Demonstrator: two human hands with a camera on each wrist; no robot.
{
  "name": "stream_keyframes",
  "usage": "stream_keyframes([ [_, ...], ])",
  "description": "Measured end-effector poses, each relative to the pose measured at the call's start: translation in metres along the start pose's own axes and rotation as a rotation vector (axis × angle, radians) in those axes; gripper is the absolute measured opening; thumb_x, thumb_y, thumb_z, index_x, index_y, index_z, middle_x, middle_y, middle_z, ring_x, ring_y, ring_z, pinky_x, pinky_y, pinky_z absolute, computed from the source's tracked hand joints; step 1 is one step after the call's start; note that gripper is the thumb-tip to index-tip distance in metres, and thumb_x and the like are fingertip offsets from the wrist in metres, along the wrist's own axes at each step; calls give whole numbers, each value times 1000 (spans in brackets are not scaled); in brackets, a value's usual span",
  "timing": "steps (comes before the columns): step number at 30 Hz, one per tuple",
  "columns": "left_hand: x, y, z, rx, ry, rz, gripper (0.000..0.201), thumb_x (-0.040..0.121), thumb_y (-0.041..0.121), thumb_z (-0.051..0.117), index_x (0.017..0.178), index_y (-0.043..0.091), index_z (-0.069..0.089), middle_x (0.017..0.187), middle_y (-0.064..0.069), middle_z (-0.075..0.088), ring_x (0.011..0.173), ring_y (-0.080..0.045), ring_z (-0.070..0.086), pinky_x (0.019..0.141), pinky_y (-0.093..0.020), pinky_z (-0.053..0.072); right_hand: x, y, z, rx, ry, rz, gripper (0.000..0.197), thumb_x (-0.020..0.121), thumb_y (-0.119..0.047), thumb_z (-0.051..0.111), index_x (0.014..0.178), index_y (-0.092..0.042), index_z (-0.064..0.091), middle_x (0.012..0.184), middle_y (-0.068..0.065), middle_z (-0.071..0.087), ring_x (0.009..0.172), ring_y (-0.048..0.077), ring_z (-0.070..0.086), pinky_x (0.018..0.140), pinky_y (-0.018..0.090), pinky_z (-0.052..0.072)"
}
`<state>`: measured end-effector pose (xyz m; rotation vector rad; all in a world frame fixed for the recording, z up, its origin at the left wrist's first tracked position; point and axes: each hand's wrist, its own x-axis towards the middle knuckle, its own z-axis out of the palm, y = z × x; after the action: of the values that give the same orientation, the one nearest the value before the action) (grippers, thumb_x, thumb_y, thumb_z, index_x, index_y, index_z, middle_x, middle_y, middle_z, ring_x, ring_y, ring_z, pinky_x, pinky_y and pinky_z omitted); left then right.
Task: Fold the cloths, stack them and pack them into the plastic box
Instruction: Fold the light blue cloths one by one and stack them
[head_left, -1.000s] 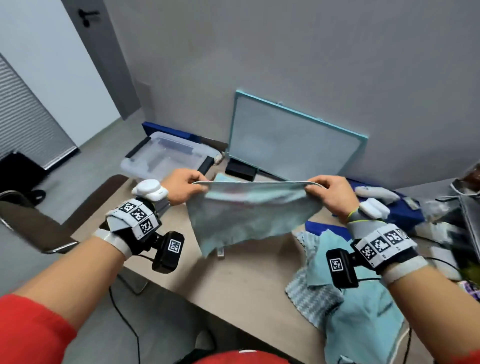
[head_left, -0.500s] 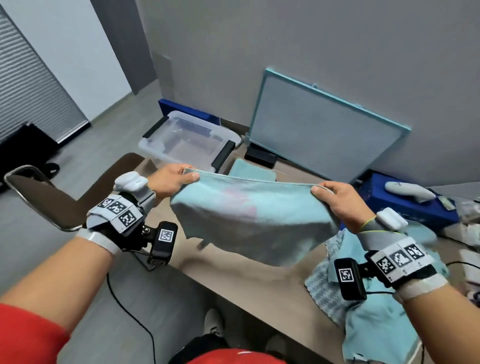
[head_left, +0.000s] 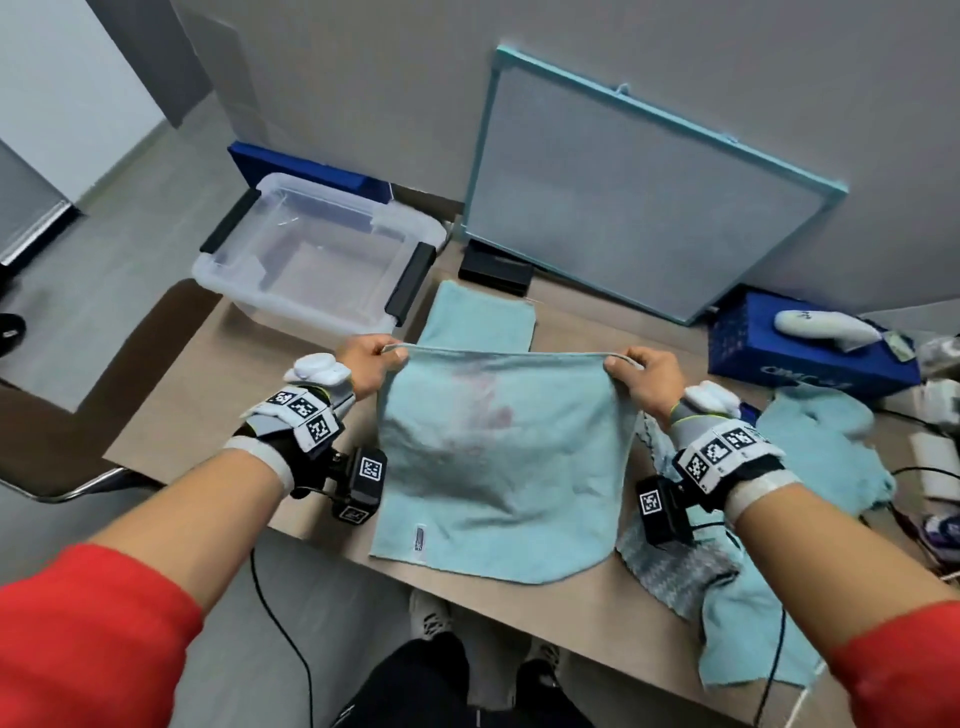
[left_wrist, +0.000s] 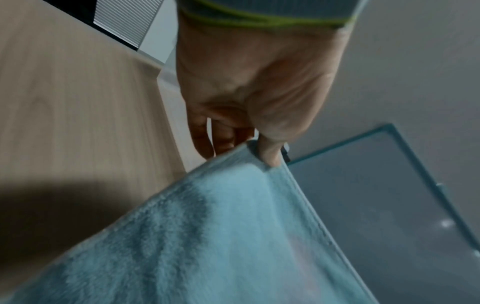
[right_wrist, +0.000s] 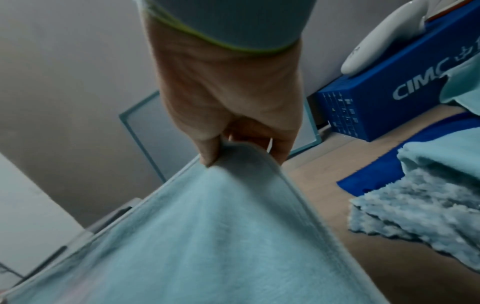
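— Where is the cloth?
— Mid-frame, hanging by its top corners, lower edge on the worktop, likely stretched flat for folding.
— And the hands?
— Left hand and right hand each pinch a corner, knuckles up, arms extended. A folded cloth lies behind; the plastic box sits upper left.

Teal cloth pinched between both hands, above table
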<state>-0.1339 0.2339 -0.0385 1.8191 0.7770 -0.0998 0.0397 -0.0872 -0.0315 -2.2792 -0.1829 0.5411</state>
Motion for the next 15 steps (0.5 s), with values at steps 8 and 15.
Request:
stream_keyframes([
  [8, 0, -25, 16, 96, 60, 0, 16, 88, 6, 62, 98, 13, 73, 88, -6, 69, 83, -11, 56, 74, -13, 41, -4, 20, 6, -73, 25, -29, 25, 86, -11, 68, 75, -34, 67, 85, -3, 69, 83, 13, 61, 79, 29, 50],
  [15, -46, -52, 28, 277, 23, -88, 20, 79, 10, 68, 70, 27, 74, 63, 15, 67, 62, -9, 56, 59, -19, 43, -49, 54, 7, -195, -108, 12, 21, 80, -9, 72, 77, -30, 71, 85, -3, 71, 80, 16, 65, 74, 25, 51],
])
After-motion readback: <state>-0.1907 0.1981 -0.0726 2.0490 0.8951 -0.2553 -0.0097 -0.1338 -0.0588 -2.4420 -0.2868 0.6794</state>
